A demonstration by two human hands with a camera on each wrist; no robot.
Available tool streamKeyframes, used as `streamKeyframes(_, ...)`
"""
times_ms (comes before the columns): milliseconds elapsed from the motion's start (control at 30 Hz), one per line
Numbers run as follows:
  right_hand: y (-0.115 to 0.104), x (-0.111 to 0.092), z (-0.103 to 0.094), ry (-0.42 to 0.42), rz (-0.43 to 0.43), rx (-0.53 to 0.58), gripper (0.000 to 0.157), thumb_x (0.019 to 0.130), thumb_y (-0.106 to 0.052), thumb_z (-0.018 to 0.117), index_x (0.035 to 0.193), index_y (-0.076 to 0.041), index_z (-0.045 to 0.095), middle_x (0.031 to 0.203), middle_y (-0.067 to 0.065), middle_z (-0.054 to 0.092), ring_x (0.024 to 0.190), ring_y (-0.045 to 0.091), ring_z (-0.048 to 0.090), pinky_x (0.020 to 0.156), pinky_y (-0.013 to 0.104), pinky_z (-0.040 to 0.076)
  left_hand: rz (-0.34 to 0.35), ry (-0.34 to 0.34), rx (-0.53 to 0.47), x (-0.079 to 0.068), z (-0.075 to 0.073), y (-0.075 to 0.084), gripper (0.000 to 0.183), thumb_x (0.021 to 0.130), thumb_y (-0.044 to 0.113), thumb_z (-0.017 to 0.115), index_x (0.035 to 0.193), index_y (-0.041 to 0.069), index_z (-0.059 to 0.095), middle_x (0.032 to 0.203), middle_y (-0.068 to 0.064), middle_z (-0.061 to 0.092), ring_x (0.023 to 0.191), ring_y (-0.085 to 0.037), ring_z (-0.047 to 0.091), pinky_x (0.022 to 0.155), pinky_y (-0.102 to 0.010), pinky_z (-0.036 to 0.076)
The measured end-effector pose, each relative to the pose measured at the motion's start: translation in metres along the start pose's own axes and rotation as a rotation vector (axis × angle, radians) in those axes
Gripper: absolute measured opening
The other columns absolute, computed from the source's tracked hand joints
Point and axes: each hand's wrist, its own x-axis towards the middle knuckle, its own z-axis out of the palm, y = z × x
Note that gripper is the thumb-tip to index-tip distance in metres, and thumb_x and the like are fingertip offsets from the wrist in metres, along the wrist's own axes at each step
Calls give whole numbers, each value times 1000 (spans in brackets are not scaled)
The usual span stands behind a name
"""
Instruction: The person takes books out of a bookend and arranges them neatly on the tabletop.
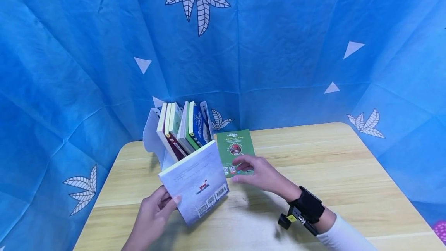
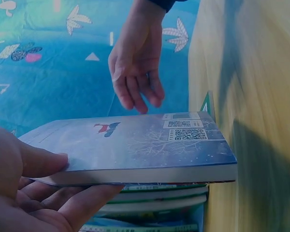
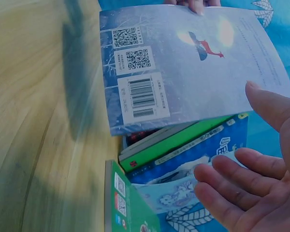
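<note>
My left hand (image 1: 152, 214) pinches a pale lavender-blue book (image 1: 196, 185) by its left edge, thumb on the back cover and fingers beneath. A small red animal, QR codes and a barcode show on that cover. The book is tilted in front of a white book stand (image 1: 151, 134) where several books (image 1: 184, 129) lean side by side. My right hand (image 1: 259, 173) hovers to the right of the held book with its fingers apart and relaxed, holding nothing. In the right wrist view its thumb looks close to the cover; whether they touch I cannot tell.
Beside the stand, a green book (image 1: 237, 150) is at the back of the wooden table (image 1: 313, 158), partly behind my right hand. A blue patterned cloth (image 1: 278, 49) hangs behind and along both sides. My right wrist wears a black strap with a small device (image 1: 306, 206).
</note>
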Motion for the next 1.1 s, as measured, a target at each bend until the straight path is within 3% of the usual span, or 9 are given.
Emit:
streamKeyframes(100, -2, -1, 0, -6, 3, 12, 59, 88, -41, 82, 135, -12, 63, 132, 11, 70, 117, 32, 71, 105, 54, 58, -19, -26, -24, 1, 3, 3, 34, 100, 1, 64, 134, 3, 64, 126, -18, 75, 106, -18, 77, 83, -28, 67)
streamKeyframes(300, -6, -3, 1, -20, 12, 15, 61, 88, -40, 82, 138, -12, 62, 131, 6, 71, 117, 27, 71, 101, 40, 61, -18, -74, -50, 3, 8, 8, 35, 99, 2, 65, 134, 6, 64, 127, -16, 75, 106, -15, 77, 85, -29, 67)
streamKeyframes(500, -8, -4, 1, -33, 23, 53, 62, 88, -38, 83, 138, -11, 60, 125, 6, 74, 115, 24, 72, 103, 53, 60, 7, -119, -42, 4, 12, 12, 36, 99, 4, 66, 135, 9, 65, 128, -14, 75, 105, -11, 76, 86, -25, 65)
streamKeyframes(633, -9, -5, 1, -37, 29, 71, 61, 87, -38, 83, 138, -12, 61, 122, 4, 75, 113, 21, 72, 102, 54, 60, -15, -139, -45, 7, 14, 14, 36, 100, 6, 66, 135, 13, 65, 129, -11, 75, 106, -12, 76, 85, -25, 65)
streamKeyframes(867, -9, -9, 0, -50, 5, 69, 52, 92, -37, 79, 136, -14, 63, 120, 1, 76, 108, 15, 73, 98, 40, 62, -24, -205, -41, 12, 18, 13, 38, 101, 11, 65, 139, 13, 62, 133, -12, 72, 111, -18, 75, 86, -26, 65)
streamKeyframes(1100, -10, -14, 0, -70, -9, 60, 40, 95, -30, 75, 128, -8, 68, 114, 9, 78, 98, 14, 75, 85, 25, 64, -23, -269, -56, 16, 19, 10, 41, 102, 12, 65, 142, 10, 59, 136, -15, 71, 113, -19, 74, 87, -26, 65)
